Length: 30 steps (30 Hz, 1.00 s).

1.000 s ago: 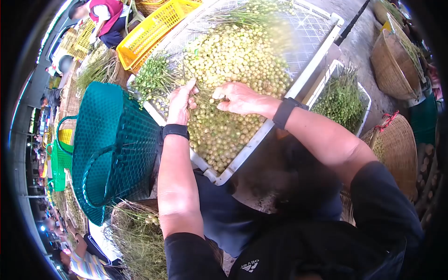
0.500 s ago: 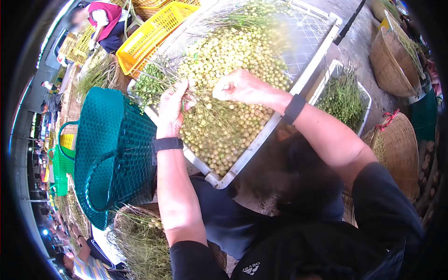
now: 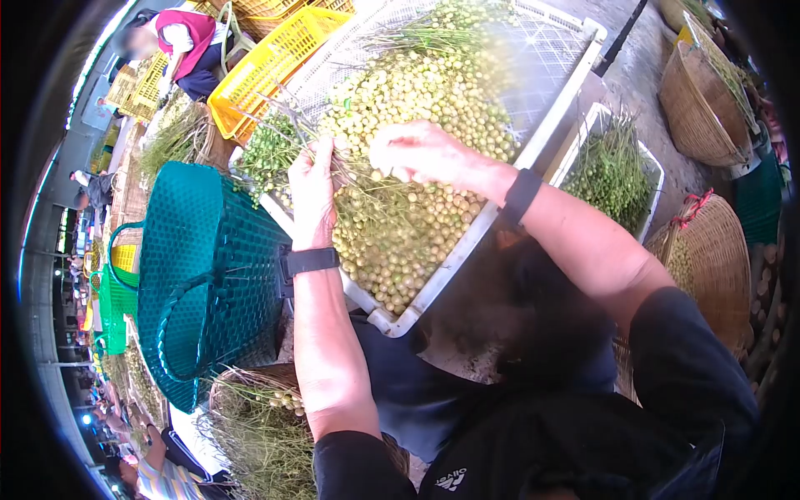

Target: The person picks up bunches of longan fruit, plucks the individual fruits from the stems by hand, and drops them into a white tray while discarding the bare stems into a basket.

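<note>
A white plastic crate [image 3: 546,137] stands in front of me with a heap of small round yellow-green fruits [image 3: 400,96]. Over its left side, my left hand [image 3: 312,192] is closed around thin fruit stems [image 3: 292,112], whose twigs stick out past the fingers. My right hand [image 3: 425,154] hovers just above the heap, close to the left one, fingers curled in; whatever they pinch is hidden. Loose thin stems [image 3: 371,200] lie on the fruits below the hands. Greener fruits on stems [image 3: 271,150] rest at the crate's left edge.
A teal woven basket [image 3: 217,275] stands left, a yellow crate [image 3: 275,67] behind it. Bare stems fill a basket [image 3: 267,433] near my legs. To the right are a white crate of fruit bunches [image 3: 612,171] and wicker baskets [image 3: 708,250]. A person in a red vest [image 3: 192,37] sits far left.
My right hand has shifted slightly left, nearer my left hand. The left hand has turned a little, its forearm a bit further right. The view has tilted slightly.
</note>
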### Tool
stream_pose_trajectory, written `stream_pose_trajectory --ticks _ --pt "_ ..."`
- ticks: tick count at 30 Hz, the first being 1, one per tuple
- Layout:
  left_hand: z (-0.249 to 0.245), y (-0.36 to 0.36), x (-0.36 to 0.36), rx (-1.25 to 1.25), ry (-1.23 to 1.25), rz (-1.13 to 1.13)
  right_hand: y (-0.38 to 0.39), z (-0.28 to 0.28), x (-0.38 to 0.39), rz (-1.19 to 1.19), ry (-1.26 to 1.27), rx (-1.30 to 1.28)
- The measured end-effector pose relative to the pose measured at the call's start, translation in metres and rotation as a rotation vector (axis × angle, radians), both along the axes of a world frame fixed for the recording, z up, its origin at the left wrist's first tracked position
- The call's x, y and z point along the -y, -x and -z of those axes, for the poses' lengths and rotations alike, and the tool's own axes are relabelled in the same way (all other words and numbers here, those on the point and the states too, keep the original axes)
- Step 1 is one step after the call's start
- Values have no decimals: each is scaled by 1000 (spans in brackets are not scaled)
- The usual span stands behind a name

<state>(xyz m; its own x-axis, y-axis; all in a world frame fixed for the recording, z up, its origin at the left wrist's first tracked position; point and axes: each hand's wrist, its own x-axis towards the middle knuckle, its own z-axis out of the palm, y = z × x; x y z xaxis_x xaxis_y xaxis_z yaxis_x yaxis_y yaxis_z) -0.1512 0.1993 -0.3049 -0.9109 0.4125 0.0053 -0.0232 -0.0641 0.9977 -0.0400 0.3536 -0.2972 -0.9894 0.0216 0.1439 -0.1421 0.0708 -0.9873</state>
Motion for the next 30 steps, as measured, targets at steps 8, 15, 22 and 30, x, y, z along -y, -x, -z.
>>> stream_pose_trajectory --ticks 8,15,22,30 --pt "-10 18 18 62 -153 120 5 5 -35 27 523 221" --pt "-19 10 16 98 -300 141 2 4 -29 -50 337 288" --pt "-22 5 14 133 -383 199 0 3 -20 -127 266 292" --pt "-28 -9 7 77 -336 341 -1 -3 -15 -275 312 458"
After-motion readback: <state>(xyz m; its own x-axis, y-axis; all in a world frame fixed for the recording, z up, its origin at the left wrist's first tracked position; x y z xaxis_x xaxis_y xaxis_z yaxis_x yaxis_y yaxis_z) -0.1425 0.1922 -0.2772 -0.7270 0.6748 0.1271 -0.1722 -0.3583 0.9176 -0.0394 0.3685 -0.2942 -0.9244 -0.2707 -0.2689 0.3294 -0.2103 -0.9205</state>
